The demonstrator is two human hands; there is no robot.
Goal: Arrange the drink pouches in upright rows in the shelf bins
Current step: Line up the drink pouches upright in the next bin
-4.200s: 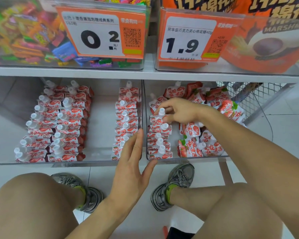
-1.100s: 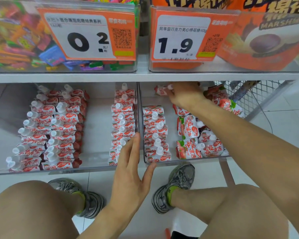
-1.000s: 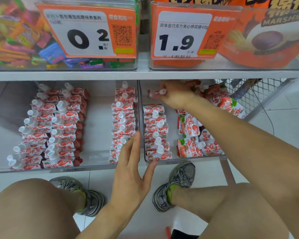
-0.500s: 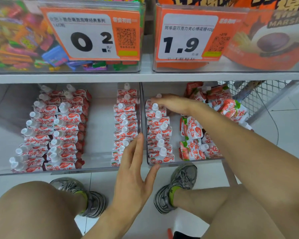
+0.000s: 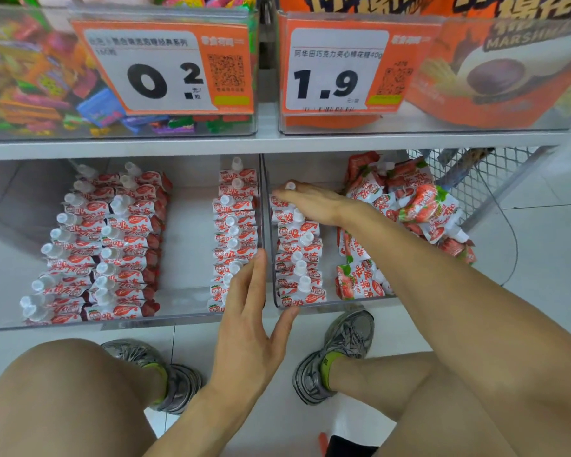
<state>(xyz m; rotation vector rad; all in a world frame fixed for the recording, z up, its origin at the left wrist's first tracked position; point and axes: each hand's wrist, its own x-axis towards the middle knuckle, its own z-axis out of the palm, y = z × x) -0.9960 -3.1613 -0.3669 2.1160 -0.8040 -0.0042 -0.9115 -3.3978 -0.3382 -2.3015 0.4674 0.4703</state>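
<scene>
A white shelf point(image 5: 277, 143) carried two clear bins side by side beneath the candy and marshmallow displays. The left bin point(image 5: 185, 258) held three upright rows of strawberry drink pouches, two at its left and one against its right wall, with a bare lane between them. The right bin point(image 5: 330, 303) held a single upright row point(image 5: 297, 258) along its left wall, running from the near edge toward the far end, and a loose heap of pouches point(image 5: 409, 206) lying tumbled at its right and far side.

The person's right hand point(image 5: 314, 201) lay over the far end of that row, fingers extended flat and pressing down on the last pouch point(image 5: 282, 201), whose white cap showed just beyond the fingertips; no curl around the pouch was visible. The left hand point(image 5: 254, 328) hovered at the near front where the two bins meet, fingers straight and spread, gripping nothing.

The row's long axis ran near to far, and its open end sat directly under the right hand. The loose heap lay just to the right of that hand and well apart from the left, so the right hand seemed the likelier one to fetch the next pouch and stand it at the far end.
</scene>
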